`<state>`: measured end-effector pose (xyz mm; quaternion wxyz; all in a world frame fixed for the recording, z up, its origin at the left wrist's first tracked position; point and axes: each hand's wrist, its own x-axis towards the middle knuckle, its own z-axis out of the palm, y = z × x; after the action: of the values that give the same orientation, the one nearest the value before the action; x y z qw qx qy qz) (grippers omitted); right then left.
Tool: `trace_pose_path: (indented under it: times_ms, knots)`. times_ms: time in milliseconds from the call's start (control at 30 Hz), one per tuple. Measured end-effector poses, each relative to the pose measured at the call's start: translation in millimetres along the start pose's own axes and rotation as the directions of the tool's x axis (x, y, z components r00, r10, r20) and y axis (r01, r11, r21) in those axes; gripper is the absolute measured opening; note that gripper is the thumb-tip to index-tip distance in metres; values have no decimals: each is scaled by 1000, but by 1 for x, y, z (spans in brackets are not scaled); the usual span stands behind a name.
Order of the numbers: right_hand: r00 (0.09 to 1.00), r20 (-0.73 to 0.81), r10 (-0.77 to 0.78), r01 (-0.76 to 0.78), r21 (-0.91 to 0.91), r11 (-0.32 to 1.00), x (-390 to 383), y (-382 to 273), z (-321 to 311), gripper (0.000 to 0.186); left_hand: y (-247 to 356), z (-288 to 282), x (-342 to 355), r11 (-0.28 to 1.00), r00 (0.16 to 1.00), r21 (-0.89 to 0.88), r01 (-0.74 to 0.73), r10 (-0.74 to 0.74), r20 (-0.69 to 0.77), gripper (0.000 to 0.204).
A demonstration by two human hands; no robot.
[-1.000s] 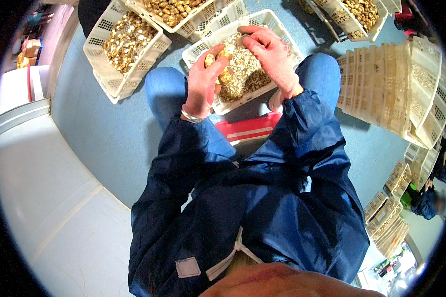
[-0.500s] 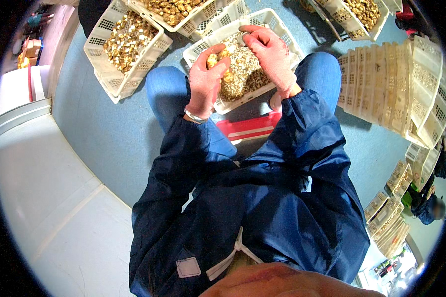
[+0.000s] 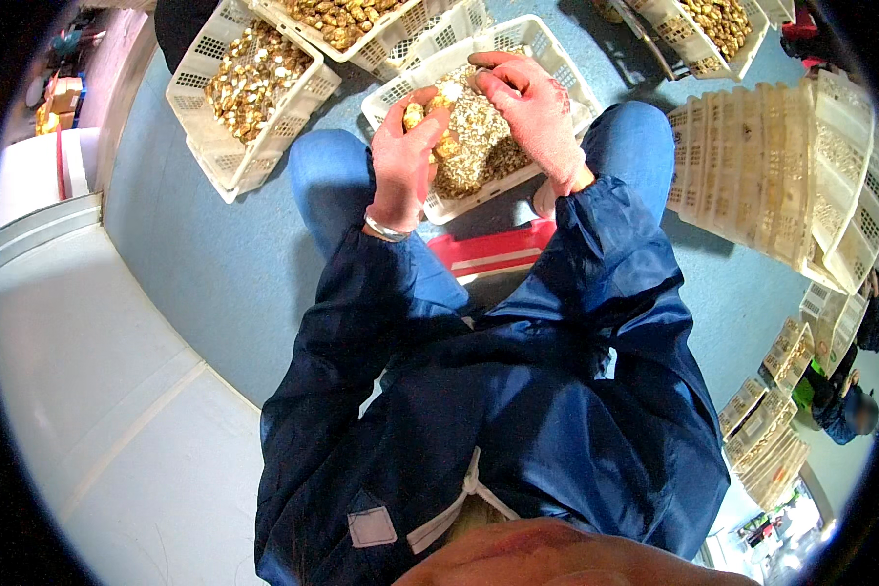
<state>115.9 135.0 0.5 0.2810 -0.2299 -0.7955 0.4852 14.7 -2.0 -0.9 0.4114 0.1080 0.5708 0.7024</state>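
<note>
In pink gloves, both my hands are over a white perforated crate between my knees, full of small pale, speckled bits. My left hand is closed round several lumpy, yellow-brown pieces, perhaps mushrooms, at the crate's left side. Just to its right and a little higher, my right hand has curled fingers with stained tips near those pieces; whatever they pinch is too small to make out. A red and white object lies below the crate, between my legs.
Crates of brown pieces stand at upper left, top and upper right. A tall stack of crates is at my right, more crates below it, near another person. A pale raised surface runs along my left.
My hands have shifted very slightly, the left still round the yellow-brown pieces. The person at the far right has moved a little. The crates are unchanged.
</note>
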Motion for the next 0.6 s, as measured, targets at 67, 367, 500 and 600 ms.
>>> trace_pose_path:
  times_ms: [67,367,500,600]
  knots:
    - [997,11,-70,70,28,997,-1,-1,2,21,-3,-3,1,1000,1000,15,-6,6,20,46]
    - [1000,-11,-2,2,16,1000,-3,-4,2,19,-1,-5,0,999,998,16,31,-32,54,46]
    - [991,31,-129,130,-19,991,-3,-1,4,18,0,-5,-2,999,997,-21,48,-46,66,45]
    - [998,-64,-3,7,50,999,-2,-1,6,18,1,-7,-2,998,996,25,49,-51,79,44]
